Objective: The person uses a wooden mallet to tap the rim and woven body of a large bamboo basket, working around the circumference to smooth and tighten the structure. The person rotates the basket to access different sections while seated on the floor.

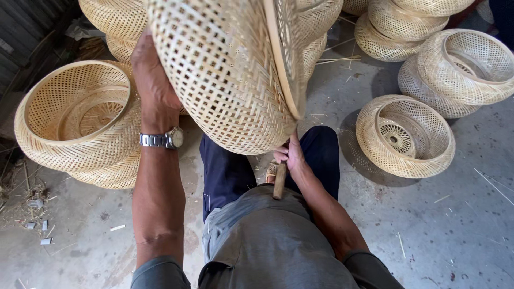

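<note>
- My left hand [152, 88] is pressed against the far side of the woven bamboo basket [225, 75], holding it up in front of me; its fingers are hidden behind the weave, so I cannot tell how far they curl.
- My right hand [289, 156] is closed round a wooden-handled tool [279, 182], just under the basket's lower edge, handle pointing down toward my lap.
- The basket hangs tilted above my knees, its rim hoop [284, 59] running top to bottom and facing right; the right hand is nearer that rim.
- A wristwatch [163, 139] sits on my left wrist.
- Finished baskets lie around on the concrete floor [439, 230]: one open-mouthed at left [75, 115], a round one at right [404, 136], more stacked beyond [460, 67].
</note>
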